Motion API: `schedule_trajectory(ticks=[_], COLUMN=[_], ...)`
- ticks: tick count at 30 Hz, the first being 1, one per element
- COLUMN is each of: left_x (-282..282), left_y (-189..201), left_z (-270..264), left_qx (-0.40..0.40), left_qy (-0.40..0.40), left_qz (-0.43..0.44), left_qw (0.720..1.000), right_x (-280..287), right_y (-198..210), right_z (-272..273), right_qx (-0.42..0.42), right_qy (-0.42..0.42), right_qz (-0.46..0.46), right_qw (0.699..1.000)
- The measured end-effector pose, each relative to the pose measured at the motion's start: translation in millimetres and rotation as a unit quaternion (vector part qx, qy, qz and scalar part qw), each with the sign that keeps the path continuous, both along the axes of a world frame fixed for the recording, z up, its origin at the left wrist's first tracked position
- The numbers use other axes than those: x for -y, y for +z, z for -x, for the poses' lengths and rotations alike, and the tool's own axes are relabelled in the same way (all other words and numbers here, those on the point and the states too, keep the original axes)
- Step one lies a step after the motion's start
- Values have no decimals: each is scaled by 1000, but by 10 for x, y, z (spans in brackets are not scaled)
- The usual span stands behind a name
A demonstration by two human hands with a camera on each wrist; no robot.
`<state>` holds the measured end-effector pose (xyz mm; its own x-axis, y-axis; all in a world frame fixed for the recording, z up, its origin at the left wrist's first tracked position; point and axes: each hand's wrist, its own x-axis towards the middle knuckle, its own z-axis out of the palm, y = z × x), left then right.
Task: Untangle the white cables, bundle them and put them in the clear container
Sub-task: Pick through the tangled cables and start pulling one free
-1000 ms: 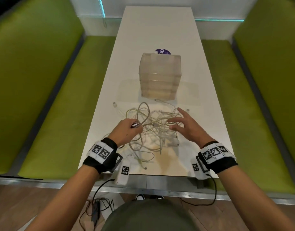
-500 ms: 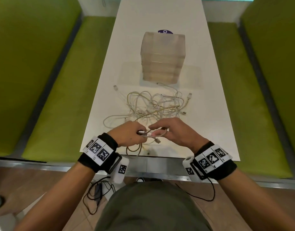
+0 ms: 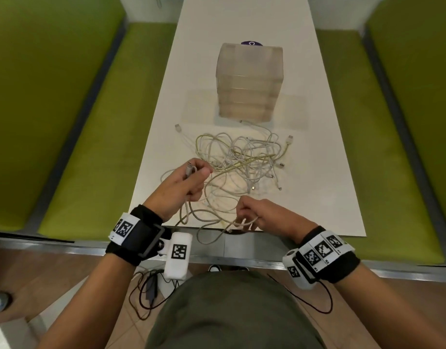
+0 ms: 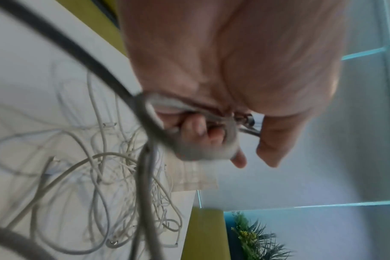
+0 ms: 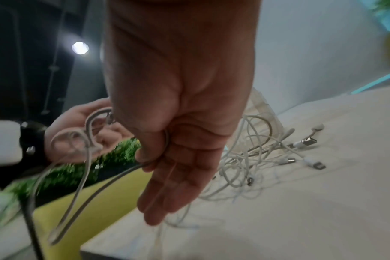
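A tangle of white cables lies in the middle of the white table, in front of the clear container. My left hand is raised left of the tangle and grips one cable just below its metal plug. In the left wrist view the fingers curl round that cable. My right hand hovers at the table's front edge and pinches a loop of cable. In the right wrist view the thumb hooks the cable against the fingers. Slack cable hangs over the edge between both hands.
Green cushioned benches run along both sides of the table. A purple sticker shows behind the container, and a flat clear sheet lies around its base. Loose plugs stick out of the tangle. Black wires lie on the floor.
The hands, close together on one cable half a second ago, have drawn apart. The left rose away with the plug end; the right pulled back to the front edge.
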<state>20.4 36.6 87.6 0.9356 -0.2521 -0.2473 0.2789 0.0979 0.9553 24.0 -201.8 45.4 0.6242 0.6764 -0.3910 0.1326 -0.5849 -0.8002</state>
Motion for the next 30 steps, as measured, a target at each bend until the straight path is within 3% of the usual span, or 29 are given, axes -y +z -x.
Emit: schedule_trajectory(ticks=[4, 7, 10, 16, 22, 25, 30], left_x=[25, 51, 75, 143, 133, 101, 79], left_y=[-70, -137, -176, -204, -209, -232, -268], left_z=[51, 108, 187, 275, 245, 237, 274], left_qx=[7, -12, -22, -45, -83, -87, -75], left_qy=[72, 109, 94, 90, 131, 135, 108], left_qz=[-25, -57, -58, 14, 26, -1, -54], left_qw=[997, 992, 994, 995, 987, 987, 990], right_x=[-57, -110, -124, -136, -138, -161, -372], right_y=[-156, -237, -258, -198, -167, -178, -247], right_z=[105, 226, 258, 108, 88, 32, -3], right_qx=[91, 58, 14, 5, -49, -22, 108], right_qy=[99, 144, 225, 177, 231, 235, 242], right_qz=[123, 151, 213, 170, 201, 196, 240], right_qw=[983, 976, 951, 969, 951, 952, 934])
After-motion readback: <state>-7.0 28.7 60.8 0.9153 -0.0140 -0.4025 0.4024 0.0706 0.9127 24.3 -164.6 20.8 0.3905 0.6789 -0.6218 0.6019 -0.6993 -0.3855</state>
